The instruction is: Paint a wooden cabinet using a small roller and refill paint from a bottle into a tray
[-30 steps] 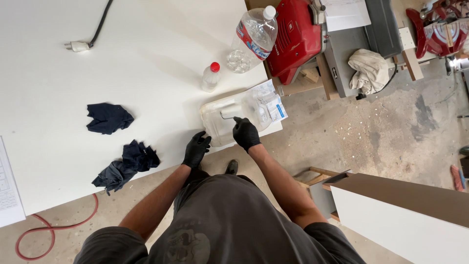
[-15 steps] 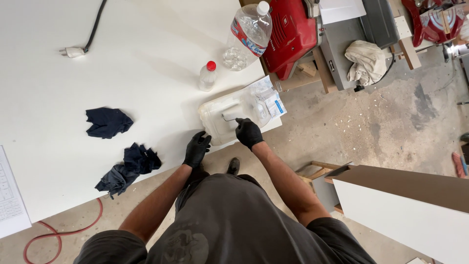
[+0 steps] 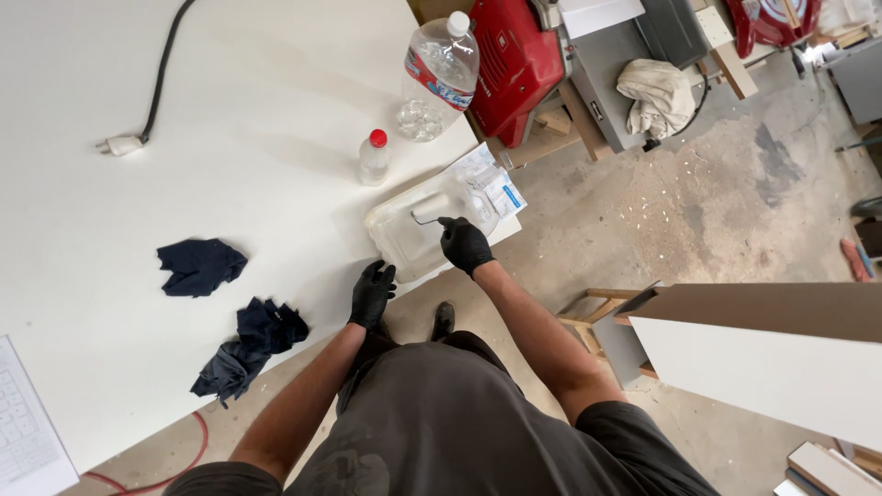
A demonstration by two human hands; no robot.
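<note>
Both my hands wear black gloves. My right hand [image 3: 464,243] grips the wire handle of a small white paint roller [image 3: 428,207] that lies in a whitish plastic paint tray [image 3: 397,241] at the near edge of the big white table [image 3: 239,138]. My left hand [image 3: 372,292] rests on the table's edge just left of the tray, fingers curled, holding nothing that I can see. A clear plastic packet with a blue label [image 3: 491,186] lies at the tray's right end.
A small bottle with a red cap [image 3: 373,156] and a large clear water bottle [image 3: 441,73] stand behind the tray. Two dark cloths [image 3: 199,265] [image 3: 248,344] lie to the left. A grey plug and black cord [image 3: 124,142], red machine [image 3: 514,64], white boards [image 3: 763,363].
My right hand has shifted slightly along the tray with the roller. My left hand has stayed at the table edge. The view has tilted a little.
</note>
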